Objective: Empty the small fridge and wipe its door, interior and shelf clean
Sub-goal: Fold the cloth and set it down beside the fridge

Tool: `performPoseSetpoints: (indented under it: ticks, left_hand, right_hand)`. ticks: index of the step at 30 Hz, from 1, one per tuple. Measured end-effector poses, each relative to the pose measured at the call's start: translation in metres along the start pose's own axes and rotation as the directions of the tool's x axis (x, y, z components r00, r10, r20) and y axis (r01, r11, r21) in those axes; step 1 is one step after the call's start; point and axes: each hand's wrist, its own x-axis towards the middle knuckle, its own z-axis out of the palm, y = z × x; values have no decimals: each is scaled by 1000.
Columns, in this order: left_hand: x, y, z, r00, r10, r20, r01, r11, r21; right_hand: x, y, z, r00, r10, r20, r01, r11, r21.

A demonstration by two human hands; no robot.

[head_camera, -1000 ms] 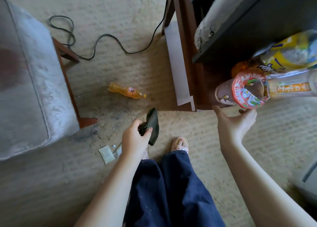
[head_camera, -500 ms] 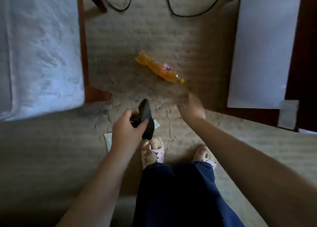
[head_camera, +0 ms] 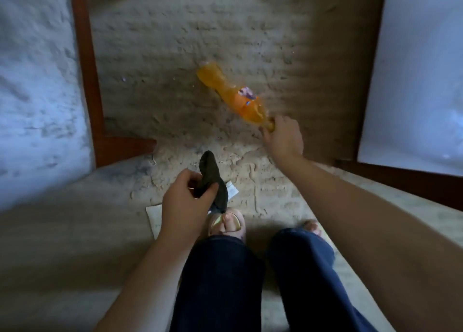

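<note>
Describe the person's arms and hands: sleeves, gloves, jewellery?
Left hand and right hand are ungloved; no rings, watch or bracelet visible. Left forearm and right forearm are bare to the frame edge, with no sleeve in view and no markings seen.

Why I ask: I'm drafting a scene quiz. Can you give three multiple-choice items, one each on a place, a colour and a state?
1. Where does the orange bottle lie? A on the carpet; B on a seat; C in a fridge.
2. What colour is the cloth? A white; B dark; C red.
3. What is the right hand doing? A hanging idle; B gripping the bottle's cap end; C holding the cloth.
Answers: A, it lies flat there; B, it looks dark in the left hand; B, its fingers curl round the cap.
</note>
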Motion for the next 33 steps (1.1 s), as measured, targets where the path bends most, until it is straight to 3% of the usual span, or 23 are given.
performPoseSetpoints:
  ticks: [4,10,13,18,25,33]
  left_hand:
    - [-50,51,-21,997,31,75,-36,997,66]
    - [-168,149,-88,978,111,175,-136,981,141]
    - [-240,198,-127,963,157,221,-202,959,199]
    - [-348,265,-159,921,266,283,-345,896,280]
    - [-405,291,-154,899,308,310,-396,875,278]
    - [-425,290,-151,922,310,234,-375,865,334]
  right_hand:
    - [-81,-13,-78,988,125,91,-139,974,177]
    - [-250,-22,-245,956,252,151,-280,937,208]
    - [-339,-28,-332,939,331,96,-344,911,227]
    - [-437,-15,-448,866,489,-103,-414,819,398]
    - [-449,39,-538,784,522,-335,-408,841,355]
    - [-407,77,-562,809,496,-315,-426,865,266]
